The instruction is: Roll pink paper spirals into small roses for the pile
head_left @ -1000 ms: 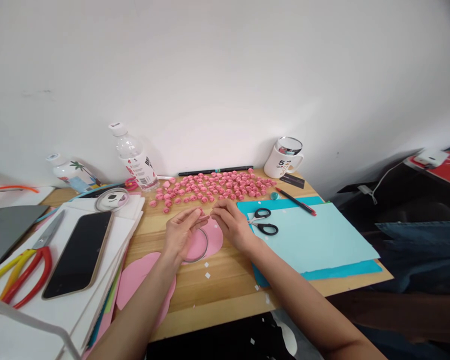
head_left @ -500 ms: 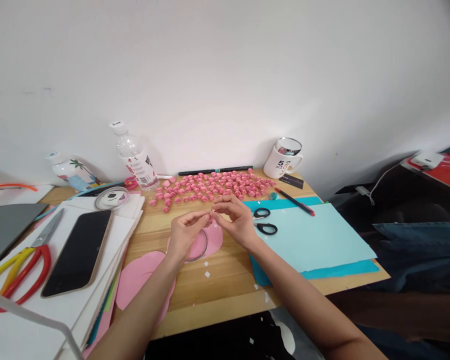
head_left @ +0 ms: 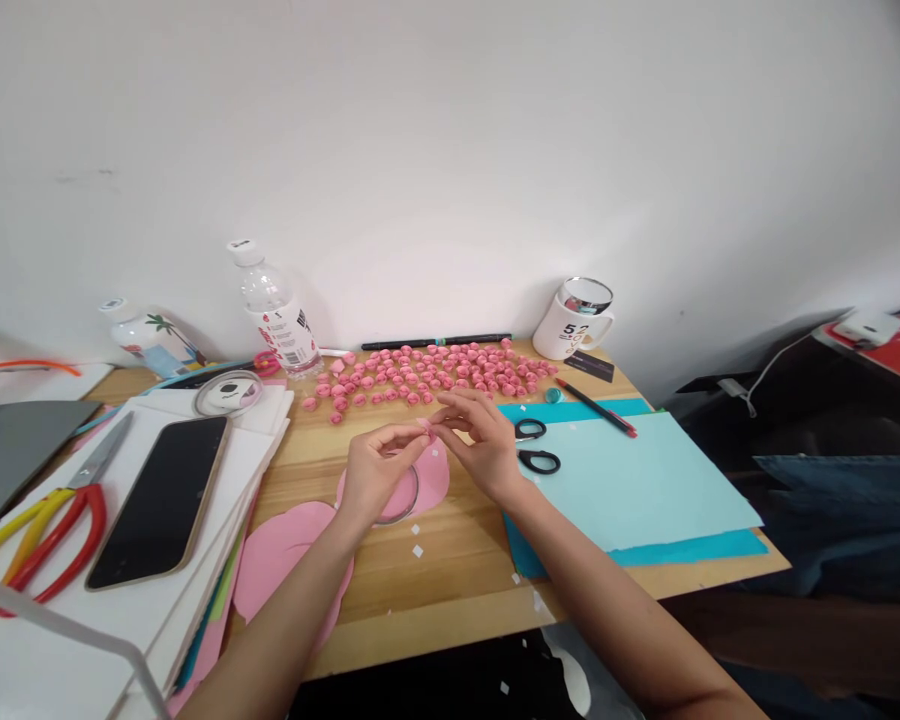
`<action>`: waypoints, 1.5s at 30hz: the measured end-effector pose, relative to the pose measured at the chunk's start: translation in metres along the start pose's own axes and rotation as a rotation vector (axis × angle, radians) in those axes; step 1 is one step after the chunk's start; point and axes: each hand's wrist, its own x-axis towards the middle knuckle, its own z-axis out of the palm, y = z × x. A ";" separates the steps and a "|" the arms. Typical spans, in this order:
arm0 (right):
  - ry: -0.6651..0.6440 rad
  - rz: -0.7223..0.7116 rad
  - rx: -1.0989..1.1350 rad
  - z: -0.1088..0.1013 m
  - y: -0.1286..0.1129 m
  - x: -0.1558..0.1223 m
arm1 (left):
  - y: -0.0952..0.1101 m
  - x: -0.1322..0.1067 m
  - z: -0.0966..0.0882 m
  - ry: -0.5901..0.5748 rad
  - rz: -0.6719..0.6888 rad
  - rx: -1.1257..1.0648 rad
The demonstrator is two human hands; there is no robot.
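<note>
My left hand (head_left: 375,470) and my right hand (head_left: 480,440) meet above the wooden desk (head_left: 450,560), fingertips pinched together on a small pink paper piece (head_left: 424,425). Under them lies a pink paper circle (head_left: 429,478) with a clear ring-shaped lid (head_left: 403,500) on it. Several small pink paper rolls (head_left: 435,372) are spread in rows just beyond my hands. Black-handled scissors (head_left: 534,445) lie right of my right hand on light blue paper (head_left: 645,480).
A phone (head_left: 161,500) rests on white sheets at the left, beside red-handled scissors (head_left: 52,525). Two bottles (head_left: 274,310), a tape roll (head_left: 225,393), a black pen (head_left: 435,342), a mug (head_left: 577,320) and a red pencil (head_left: 592,405) stand along the back. A larger pink shape (head_left: 285,560) lies near the front edge.
Both hands rose from the desk surface and now pinch the small pink piece between their fingertips in the air. The view shifted slightly.
</note>
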 end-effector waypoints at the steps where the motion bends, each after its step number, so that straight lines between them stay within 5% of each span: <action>1: -0.011 -0.032 -0.031 0.000 0.000 -0.001 | 0.000 0.000 0.000 0.001 0.004 0.019; 10: -0.137 -0.245 -0.272 -0.002 0.005 -0.004 | -0.006 0.001 0.001 0.000 -0.030 0.044; 17: -0.238 -0.267 -0.320 -0.002 0.009 -0.009 | -0.002 -0.001 0.004 0.007 -0.161 -0.096; 25: -0.098 -0.233 -0.305 0.000 -0.003 0.000 | -0.007 0.004 0.000 0.088 -0.234 -0.286; 45: -0.127 -0.148 -0.182 0.006 0.003 -0.005 | -0.003 0.001 0.004 0.121 -0.218 -0.267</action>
